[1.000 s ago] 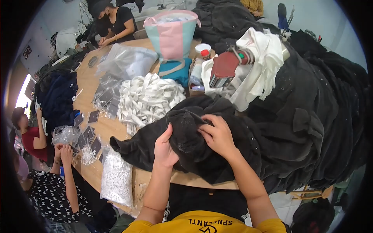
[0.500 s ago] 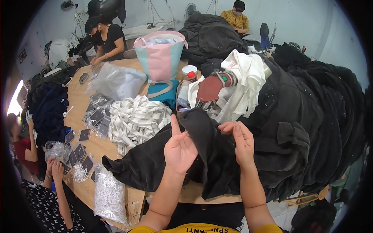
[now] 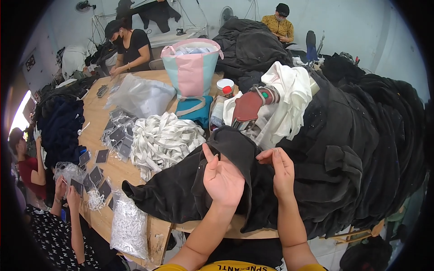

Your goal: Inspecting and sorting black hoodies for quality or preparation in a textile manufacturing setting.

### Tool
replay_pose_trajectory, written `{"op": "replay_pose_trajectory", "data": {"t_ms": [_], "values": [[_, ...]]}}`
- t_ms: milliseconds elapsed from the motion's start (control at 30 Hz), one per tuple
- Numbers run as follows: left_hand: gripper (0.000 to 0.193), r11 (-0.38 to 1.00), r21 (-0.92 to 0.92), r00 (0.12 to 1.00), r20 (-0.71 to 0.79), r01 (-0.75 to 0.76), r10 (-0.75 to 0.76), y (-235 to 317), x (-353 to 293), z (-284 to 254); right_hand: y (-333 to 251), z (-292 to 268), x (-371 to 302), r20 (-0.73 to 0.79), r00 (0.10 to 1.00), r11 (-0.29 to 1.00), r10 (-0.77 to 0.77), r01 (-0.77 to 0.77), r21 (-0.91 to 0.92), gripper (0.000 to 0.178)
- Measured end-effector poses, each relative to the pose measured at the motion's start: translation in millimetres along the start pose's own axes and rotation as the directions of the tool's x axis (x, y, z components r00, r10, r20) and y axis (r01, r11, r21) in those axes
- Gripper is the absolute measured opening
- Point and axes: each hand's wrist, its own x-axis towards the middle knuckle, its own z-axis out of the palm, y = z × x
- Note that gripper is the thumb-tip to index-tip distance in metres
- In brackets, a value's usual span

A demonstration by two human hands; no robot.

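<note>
A dark grey fleece garment point(image 3: 174, 189) lies crumpled on the table in front of me, with one flap raised in the middle. My left hand point(image 3: 225, 183) is palm up against this flap, its index finger stretched out and its thumb apart. Cloth hides some of its other fingers. On the flap's right side, my right hand point(image 3: 281, 174) has its fingers bent together, the tips close to the cloth edge. Whatever is between those tips is too small to make out.
White tape point(image 3: 167, 140) is heaped behind the garment, near a teal pouch point(image 3: 194, 110) and pastel tote point(image 3: 190, 67). A red-brown cutting tool point(image 3: 247, 107) rests by white cloth point(image 3: 289, 90). Dark garments point(image 3: 361, 131) pile up rightward. Tags point(image 3: 95, 176) and co-workers are on the left.
My left hand has moved right and turned its palm further up beneath the flap. The right hand stays close to the cloth edge. A dark garment at the back is now spread out.
</note>
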Motion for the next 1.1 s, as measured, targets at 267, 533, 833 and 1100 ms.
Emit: {"op": "replay_pose_trajectory", "data": {"t_ms": [267, 533, 833, 1100], "values": [[0.037, 1.000, -0.020, 0.986, -0.166, -0.001, -0.002, -2, 3, 9, 7, -8, -12, -0.030, 0.999, 0.999, 0.034, -0.034, 0.013, 0.031], [0.023, 0.985, 0.168, 0.938, -0.345, 0.027, 0.033, -8, 12, 9, 1, -24, -41, -0.109, 0.990, 0.992, 0.091, -0.081, 0.095, 0.029], [0.045, 0.995, 0.082, 0.945, -0.318, -0.051, 0.075, -29, 29, 9, 3, -81, -114, -0.363, 0.911, 0.980, 0.197, -0.175, 0.093, 0.027], [0.032, 0.994, 0.078, 0.919, -0.382, -0.077, 0.101, -57, 26, 4, -14, -174, -235, -0.422, 0.804, 0.870, 0.419, -0.488, -0.068, 0.028]]}}
